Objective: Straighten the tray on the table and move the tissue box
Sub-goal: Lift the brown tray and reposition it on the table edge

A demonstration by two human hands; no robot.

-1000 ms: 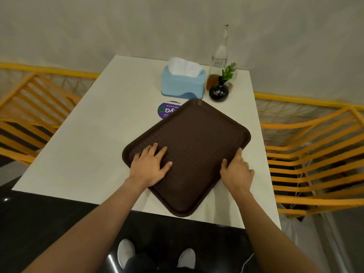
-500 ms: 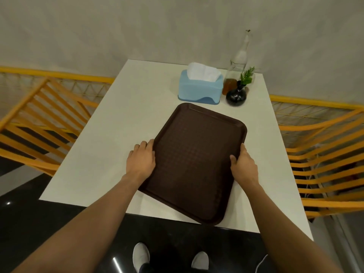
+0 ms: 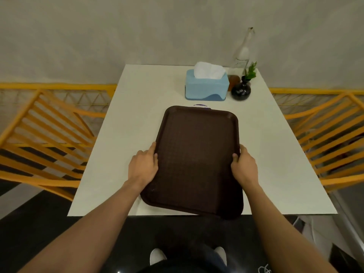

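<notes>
A dark brown tray point(image 3: 197, 154) lies lengthwise on the white table point(image 3: 126, 154), nearly square to its edges, its near right corner overhanging the front edge. My left hand point(image 3: 142, 166) grips the tray's left rim and my right hand point(image 3: 244, 167) grips its right rim, thumbs on top. A light blue tissue box point(image 3: 206, 88) with white tissue sticking out stands at the far end, just beyond the tray and apart from it.
A clear glass bottle point(image 3: 242, 54) and a small black vase with a green sprig point(image 3: 241, 90) stand right of the tissue box. Orange slatted chairs point(image 3: 45, 138) flank the table on both sides. A purple sticker point(image 3: 200, 105) peeks out behind the tray.
The tray has turned from a diagonal lie to nearly straight. Both hands shifted from its surface and corner to the long side rims.
</notes>
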